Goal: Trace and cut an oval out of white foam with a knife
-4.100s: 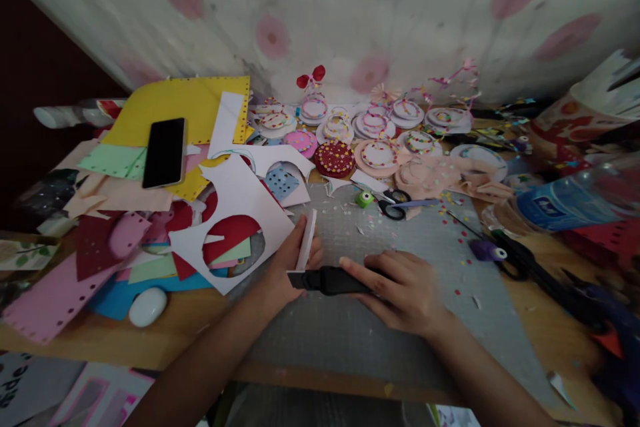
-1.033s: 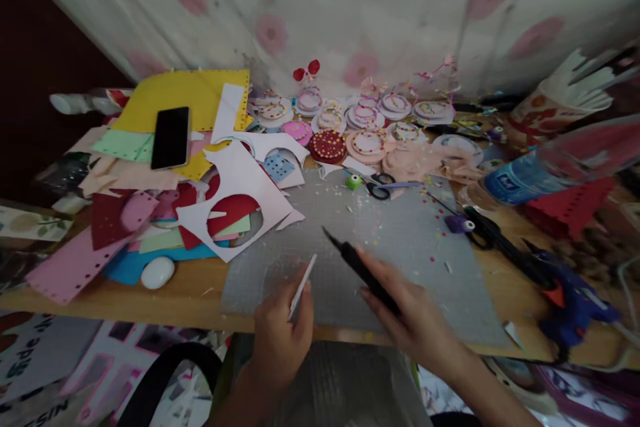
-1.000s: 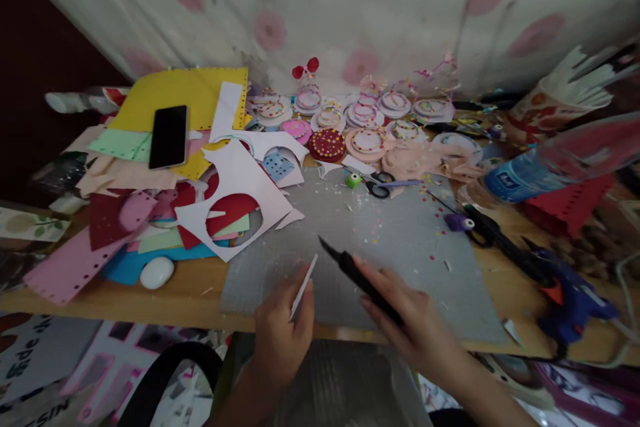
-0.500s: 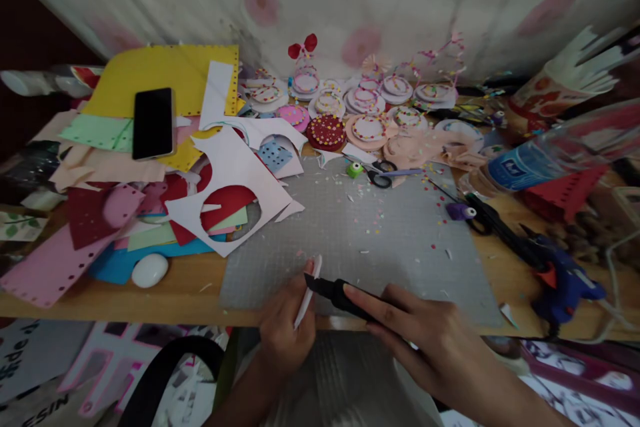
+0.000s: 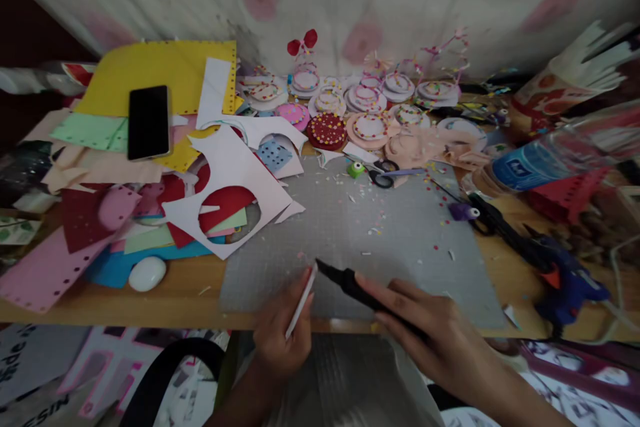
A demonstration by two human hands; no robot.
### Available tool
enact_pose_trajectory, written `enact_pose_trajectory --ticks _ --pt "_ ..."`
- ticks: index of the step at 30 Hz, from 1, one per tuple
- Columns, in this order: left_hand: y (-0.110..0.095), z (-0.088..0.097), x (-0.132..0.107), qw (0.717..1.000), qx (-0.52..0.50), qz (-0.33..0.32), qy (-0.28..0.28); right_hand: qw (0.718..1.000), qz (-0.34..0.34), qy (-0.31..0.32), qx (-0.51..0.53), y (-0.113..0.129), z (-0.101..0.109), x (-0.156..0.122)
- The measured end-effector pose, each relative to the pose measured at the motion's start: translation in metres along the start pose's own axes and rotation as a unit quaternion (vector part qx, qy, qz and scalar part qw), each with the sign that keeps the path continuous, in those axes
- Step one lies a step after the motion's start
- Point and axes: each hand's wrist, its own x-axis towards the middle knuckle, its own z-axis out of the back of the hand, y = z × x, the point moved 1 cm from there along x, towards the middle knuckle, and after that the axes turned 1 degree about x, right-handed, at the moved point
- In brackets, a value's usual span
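At the near edge of the grey cutting mat (image 5: 400, 240), my left hand (image 5: 283, 340) is closed on a thin white strip (image 5: 301, 302) that stands on edge. My right hand (image 5: 435, 340) grips a black craft knife (image 5: 350, 285), forefinger along its top. The knife's tip points left and almost meets the top of the strip. Both hands hover at the table's front edge.
Sheets of coloured foam (image 5: 150, 67) and a black phone (image 5: 149, 121) pile up at the left, beside a white sheet with a round hole (image 5: 235, 173). Decorated round pieces (image 5: 330, 130) line the back. Scissors (image 5: 383, 177), a blue glue gun (image 5: 565, 277) and a bottle (image 5: 530, 163) lie right.
The hands drew back from the mat's middle to its near edge. Over the last second the knife tip swung left to the strip, and the view shifted slightly.
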Motion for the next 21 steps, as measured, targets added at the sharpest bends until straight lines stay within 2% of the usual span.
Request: enact_pose_trajectory --ticks 3,6,10,15,17,21 --pt "0.0 0.0 0.0 1.0 0.005 0.01 -0.006 0.999 0.029 0.031 -0.01 0.014 -0.002 0.002" --pt "0.001 -0.001 -0.001 1.0 0.027 0.009 -0.001 0.999 0.032 0.029 -0.033 0.018 -0.001 0.005" --pt "0.002 0.0 -0.004 1.0 0.03 0.0 -0.007 0.998 0.01 0.028 -0.048 0.006 -0.003 0.008" --pt "0.001 0.002 -0.007 0.999 0.024 -0.002 0.025 0.997 -0.045 -0.026 -0.054 -0.017 -0.003 0.008" --pt "0.002 0.002 -0.007 1.0 0.023 0.008 0.016 0.999 -0.033 -0.023 -0.027 -0.014 -0.001 0.006" --pt "0.004 0.002 -0.008 1.0 0.017 -0.004 -0.002 1.0 0.018 0.021 -0.005 0.01 0.001 0.006"
